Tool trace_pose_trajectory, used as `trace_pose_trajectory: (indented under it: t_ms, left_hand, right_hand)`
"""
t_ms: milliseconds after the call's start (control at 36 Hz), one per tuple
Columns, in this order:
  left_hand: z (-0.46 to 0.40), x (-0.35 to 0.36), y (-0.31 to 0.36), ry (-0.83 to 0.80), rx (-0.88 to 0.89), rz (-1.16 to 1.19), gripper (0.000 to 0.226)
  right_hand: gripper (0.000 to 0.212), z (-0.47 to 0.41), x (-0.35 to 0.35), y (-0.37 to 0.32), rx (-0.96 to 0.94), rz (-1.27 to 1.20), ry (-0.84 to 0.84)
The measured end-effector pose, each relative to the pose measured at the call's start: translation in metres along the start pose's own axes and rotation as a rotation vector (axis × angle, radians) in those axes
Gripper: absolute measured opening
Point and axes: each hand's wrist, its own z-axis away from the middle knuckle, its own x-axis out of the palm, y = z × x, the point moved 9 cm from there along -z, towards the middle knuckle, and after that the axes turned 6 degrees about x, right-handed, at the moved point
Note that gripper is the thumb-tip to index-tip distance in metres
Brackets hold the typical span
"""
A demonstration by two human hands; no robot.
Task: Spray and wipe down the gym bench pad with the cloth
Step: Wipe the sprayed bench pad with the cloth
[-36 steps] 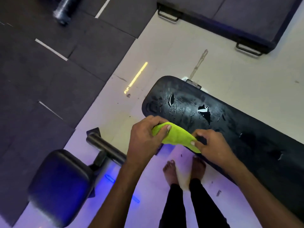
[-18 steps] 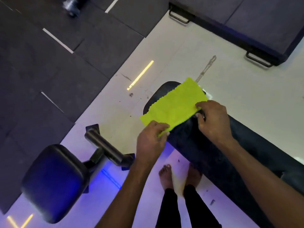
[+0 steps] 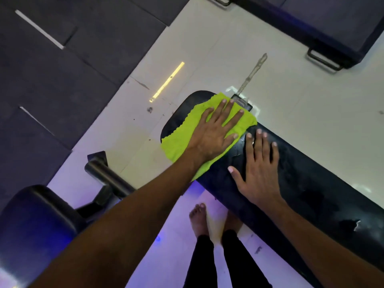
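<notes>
Bench pad [image 3: 307, 183], black, long, running from the far centre of the scene toward the near right; surface scuffed, with a small tear near its right end. Cloth [image 3: 182, 140], yellow-green, zigzag-cut edge, spread flat over the far end of the pad, its near-left corner hanging past the pad's edge. Left hand [image 3: 216, 132], palm down, fingers splayed, pressed flat on the cloth, not gripping it. Right hand [image 3: 259, 169], palm down, fingers spread, resting bare on the pad just right of the cloth, holding nothing. Floor [image 3: 291, 90], pale tile, with a yellow light streak [image 3: 167, 82] at far left of the pad. Rubber matting [image 3: 52, 80], dark, at left. Padded seat [image 3: 35, 225], black, on a metal bar [image 3: 108, 177], near left. Bare feet [image 3: 199, 221], beside the pad's near edge.
</notes>
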Motion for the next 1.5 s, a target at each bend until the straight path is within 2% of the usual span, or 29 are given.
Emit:
trace_pose_trajectory:
  t_ms: [83, 222, 306, 361, 417, 472, 556, 611, 694, 806, 861, 917, 1028, 1083, 1139, 1222, 1306, 1361, 1417, 1500]
  left_hand:
    - [0.002, -0.002, -0.026, 0.096, -0.015, -0.005, 0.065]
    - [0.038, 0.001, -0.060, 0.215, -0.368, 0.032, 0.064]
    - [0.059, 0.010, -0.046, 0.225, -0.539, 0.043, 0.064]
    - [0.057, 0.015, -0.026, 0.206, -0.580, 0.061, 0.066]
    - [0.040, 0.014, -0.011, 0.175, -0.500, 0.058, 0.066]
    - [0.014, 0.008, -0.011, 0.154, -0.312, 0.045, 0.066]
    - [-0.011, -0.003, -0.042, 0.133, -0.136, 0.019, 0.066]
    - [-0.007, -0.007, -0.069, 0.152, -0.187, 0.037, 0.065]
    - [0.029, -0.005, -0.090, 0.220, -0.366, 0.097, 0.064]
    - [0.075, 0.009, -0.071, 0.200, -0.574, 0.075, 0.066]
    - [0.075, 0.015, -0.050, 0.163, -0.614, 0.077, 0.069]
    - [0.055, 0.013, -0.036, 0.159, -0.556, 0.080, 0.069]
    - [0.007, -0.002, -0.048, 0.146, -0.247, 0.034, 0.067]
    - [0.005, -0.005, -0.061, 0.153, -0.175, 0.027, 0.064]
    - [0.020, -0.002, -0.070, 0.175, -0.207, 0.031, 0.063]
    - [0.064, 0.007, -0.075, 0.214, -0.411, 0.072, 0.063]
    - [0.092, 0.019, -0.046, 0.205, -0.606, 0.093, 0.065]
    - [0.089, 0.021, -0.023, 0.200, -0.648, 0.107, 0.067]
    - [0.069, 0.018, -0.013, 0.186, -0.578, 0.108, 0.067]
    - [0.033, 0.009, -0.019, 0.145, -0.304, 0.080, 0.065]
  right_hand:
    - [0.096, 0.001, 0.003, 0.001, 0.005, 0.021, 0.042]
    - [0.098, 0.001, 0.003, 0.001, 0.012, 0.013, 0.050]
    - [0.097, 0.001, 0.003, 0.001, 0.023, 0.013, 0.048]
    - [0.097, 0.000, 0.003, 0.000, 0.027, 0.016, 0.041]
    - [0.097, 0.000, 0.003, 0.000, 0.026, 0.025, 0.035]
    - [0.096, 0.001, 0.004, -0.001, 0.019, 0.030, 0.038]
    - [0.096, 0.001, 0.006, 0.000, 0.017, 0.033, 0.047]
    - [0.096, 0.001, 0.006, 0.001, 0.018, 0.029, 0.048]
    - [0.097, 0.001, 0.005, 0.000, 0.019, 0.028, 0.049]
    - [0.098, 0.001, 0.004, 0.000, 0.028, 0.028, 0.042]
    - [0.098, 0.001, 0.004, -0.001, 0.026, 0.038, 0.038]
    - [0.098, 0.001, 0.004, -0.001, 0.026, 0.051, 0.041]
    - [0.096, 0.001, 0.005, -0.001, 0.021, 0.053, 0.055]
    - [0.095, 0.001, 0.005, 0.000, 0.018, 0.050, 0.060]
    - [0.096, 0.001, 0.004, 0.000, 0.020, 0.033, 0.066]
    - [0.096, 0.001, 0.004, 0.000, 0.022, 0.027, 0.063]
    - [0.097, 0.001, 0.004, 0.000, 0.024, 0.028, 0.062]
    - [0.098, 0.001, 0.004, -0.001, 0.023, 0.023, 0.063]
    - [0.098, 0.001, 0.004, -0.001, 0.022, 0.028, 0.064]
    - [0.097, 0.002, 0.005, 0.000, 0.015, 0.031, 0.067]
